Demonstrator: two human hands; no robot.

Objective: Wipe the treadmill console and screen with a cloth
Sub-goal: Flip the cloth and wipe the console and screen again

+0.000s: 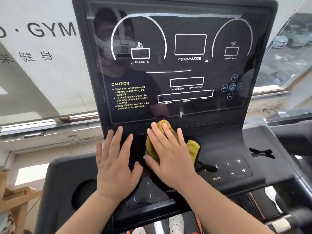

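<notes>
Under flat right hand (168,154): yellow cloth (192,147).

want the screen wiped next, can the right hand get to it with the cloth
Probably yes. The right hand lies flat on the cloth on the console, just below the screen. Nothing stands between them, and the left hand rests flat off to the side.

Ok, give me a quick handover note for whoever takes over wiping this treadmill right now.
Left hand: open, flat on the console, holding nothing.
Right hand: open, fingers straight, pressing the yellow cloth onto the console just below the screen.
Done: cannot tell what is already wiped.
Left: probably the screen and the button panel, since the cloth sits between them.
</notes>
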